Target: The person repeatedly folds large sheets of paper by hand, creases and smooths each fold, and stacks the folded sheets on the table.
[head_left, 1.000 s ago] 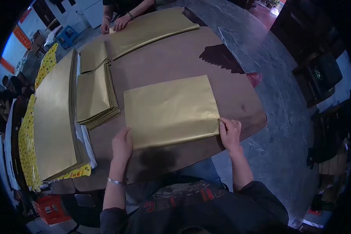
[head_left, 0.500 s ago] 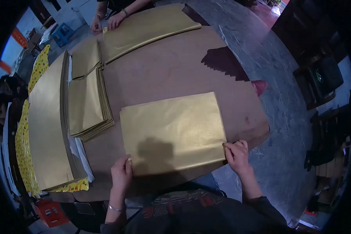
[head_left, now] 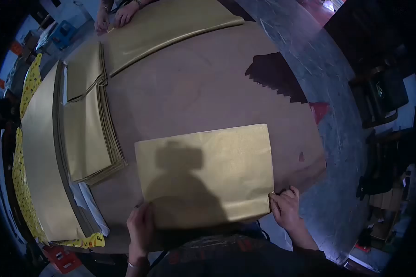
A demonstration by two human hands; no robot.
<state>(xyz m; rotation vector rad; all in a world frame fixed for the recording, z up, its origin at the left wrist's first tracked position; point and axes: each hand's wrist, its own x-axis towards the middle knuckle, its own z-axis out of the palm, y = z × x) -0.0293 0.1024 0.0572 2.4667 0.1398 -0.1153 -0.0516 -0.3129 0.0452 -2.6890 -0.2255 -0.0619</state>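
A folded gold sheet [head_left: 245, 161] lies on the brown tabletop close to my body, with a head-shaped shadow across it. At its lower left corner, my left hand [head_left: 141, 226] is closed on the edge. My right hand [head_left: 285, 207] pinches the lower right corner. To the left sits a stack of folded gold sheets [head_left: 88, 138], partly under a second folded stack [head_left: 83, 74] or touching it; which one is on top I cannot tell. A tall pile of large flat gold sheets [head_left: 44, 157] lies farther left.
Across the table, another person's hands [head_left: 115, 18] touch a large folded gold sheet [head_left: 171, 27]. A dark jagged patch [head_left: 279, 76] marks the table's right side. Yellow patterned wrapping [head_left: 30, 87] edges the left pile. A red stool [head_left: 62, 259] stands below left, a dark chair [head_left: 381, 97] at right.
The gold sheet and both my hands have come down the view, toward my body, still together. The stacks and the far sheet appear shifted left as the view moved.
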